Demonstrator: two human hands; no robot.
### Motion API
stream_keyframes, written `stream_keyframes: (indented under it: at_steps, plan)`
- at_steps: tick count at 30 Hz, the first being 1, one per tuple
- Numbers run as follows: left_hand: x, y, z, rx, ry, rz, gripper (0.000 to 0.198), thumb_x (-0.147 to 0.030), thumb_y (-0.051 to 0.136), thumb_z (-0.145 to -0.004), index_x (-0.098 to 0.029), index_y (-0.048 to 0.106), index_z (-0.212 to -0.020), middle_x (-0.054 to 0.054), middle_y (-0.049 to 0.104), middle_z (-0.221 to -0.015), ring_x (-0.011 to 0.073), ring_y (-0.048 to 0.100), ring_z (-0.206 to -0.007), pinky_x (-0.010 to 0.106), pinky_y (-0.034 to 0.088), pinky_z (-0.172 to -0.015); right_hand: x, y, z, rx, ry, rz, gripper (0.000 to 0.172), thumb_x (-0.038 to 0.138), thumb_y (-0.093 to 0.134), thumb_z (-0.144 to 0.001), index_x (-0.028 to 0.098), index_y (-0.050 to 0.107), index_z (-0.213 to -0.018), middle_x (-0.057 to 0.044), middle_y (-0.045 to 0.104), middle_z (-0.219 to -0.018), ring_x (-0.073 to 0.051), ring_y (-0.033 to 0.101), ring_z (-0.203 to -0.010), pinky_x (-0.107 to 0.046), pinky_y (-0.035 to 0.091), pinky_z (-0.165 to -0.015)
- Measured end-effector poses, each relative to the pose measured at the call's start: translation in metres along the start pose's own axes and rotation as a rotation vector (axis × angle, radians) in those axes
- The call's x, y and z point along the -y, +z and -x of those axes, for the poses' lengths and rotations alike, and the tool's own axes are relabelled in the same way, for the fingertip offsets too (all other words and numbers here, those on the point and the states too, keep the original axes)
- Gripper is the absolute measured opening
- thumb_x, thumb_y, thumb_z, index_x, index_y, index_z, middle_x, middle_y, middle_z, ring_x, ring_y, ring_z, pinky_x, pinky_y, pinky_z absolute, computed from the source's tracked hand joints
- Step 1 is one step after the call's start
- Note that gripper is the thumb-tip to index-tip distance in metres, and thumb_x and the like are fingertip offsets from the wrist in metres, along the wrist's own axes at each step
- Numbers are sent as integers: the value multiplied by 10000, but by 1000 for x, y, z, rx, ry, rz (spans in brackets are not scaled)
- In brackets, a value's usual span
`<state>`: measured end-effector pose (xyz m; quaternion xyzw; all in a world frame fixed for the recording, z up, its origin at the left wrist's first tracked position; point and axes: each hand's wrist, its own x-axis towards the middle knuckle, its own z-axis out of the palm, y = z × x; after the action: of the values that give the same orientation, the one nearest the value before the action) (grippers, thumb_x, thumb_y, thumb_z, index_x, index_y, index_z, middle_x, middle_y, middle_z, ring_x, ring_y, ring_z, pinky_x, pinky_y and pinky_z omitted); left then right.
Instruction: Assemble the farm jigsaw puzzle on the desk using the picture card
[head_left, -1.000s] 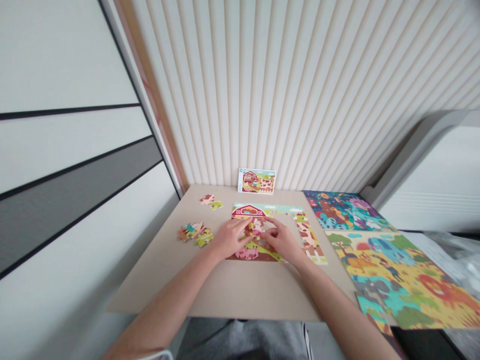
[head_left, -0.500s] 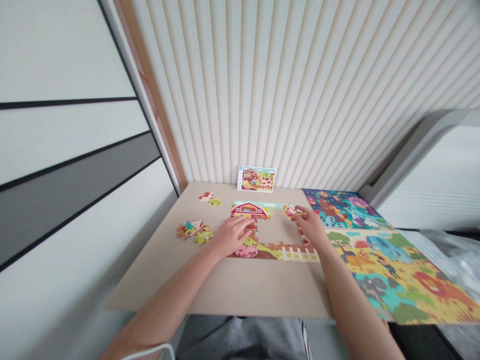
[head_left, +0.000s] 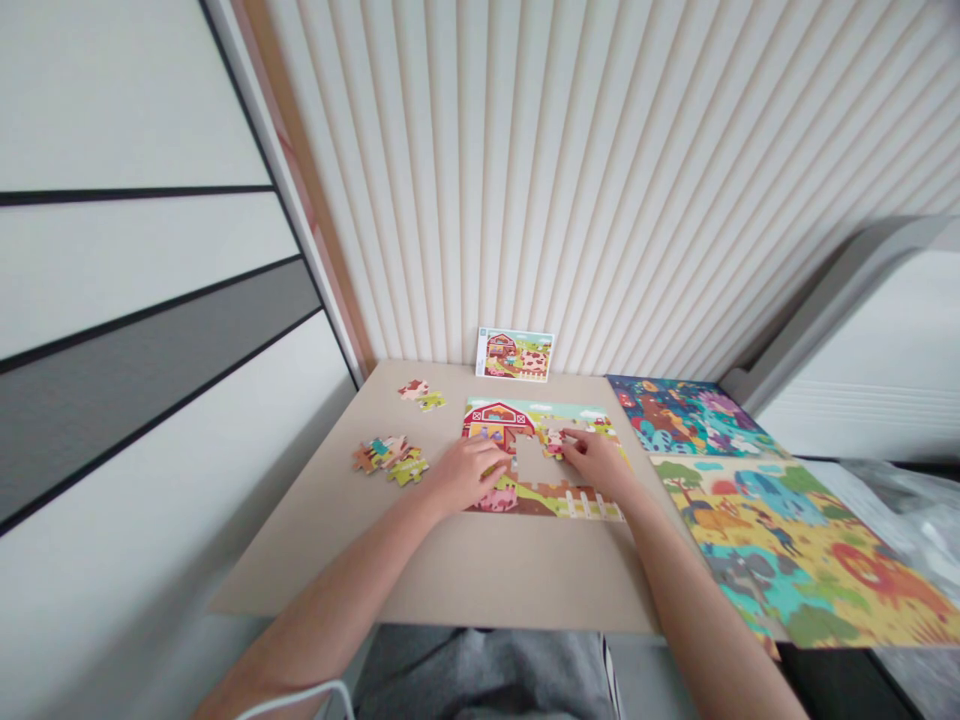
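Observation:
A partly built farm puzzle (head_left: 525, 415) with a red barn lies on the beige board (head_left: 457, 560). A bare gap shows in its middle. My left hand (head_left: 469, 472) lies flat on the puzzle's left part, fingers stretched out beside the gap. My right hand (head_left: 596, 462) rests on the puzzle's right part, its fingertips pinched on a small puzzle piece (head_left: 555, 441) at the gap's upper right edge.
Loose puzzle pieces (head_left: 390, 460) lie left of the puzzle, two more pieces (head_left: 422, 394) farther back. A reference picture card (head_left: 514, 354) leans on the ribbed wall. Two finished colourful puzzles (head_left: 780, 510) lie to the right.
My right hand went from the puzzle's middle out to the right, then came back toward the gap with a piece. My left hand stayed on the puzzle's left part.

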<state>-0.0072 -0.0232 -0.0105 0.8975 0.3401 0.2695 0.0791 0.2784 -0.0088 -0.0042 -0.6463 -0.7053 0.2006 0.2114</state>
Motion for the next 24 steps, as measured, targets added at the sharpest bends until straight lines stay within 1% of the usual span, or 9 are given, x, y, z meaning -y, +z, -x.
stream_keyframes:
  at_steps: [10, 17, 24]
  plan:
    - [-1, 0, 1, 30, 22, 8, 187, -255, 538, -977, -220, 713, -1032, 57, 720, -960, 202, 654, -949, 349, 512, -901, 5, 2, 3, 7, -17, 90, 404, 380, 528, -898, 236, 707, -1230, -7, 696, -679, -163, 597, -596, -239, 317, -540]
    - [-2, -1, 0, 24, 28, 16, 190, -261, 542, -975, -218, 722, -1019, 60, 725, -945, 201, 660, -931, 348, 511, -890, 10, 5, 3, -2, -4, 218, 364, 401, 523, -932, 257, 699, -1216, -23, 744, -793, -187, 679, -749, -236, 377, -638]
    - [-2, -1, -1, 34, 35, 18, 176, -252, 554, -967, -220, 722, -1008, 57, 723, -937, 200, 658, -934, 347, 508, -898, 17, 7, 6, -13, -16, 362, 365, 476, 494, -958, 277, 707, -1176, -53, 757, -833, -213, 689, -789, -255, 372, -640]
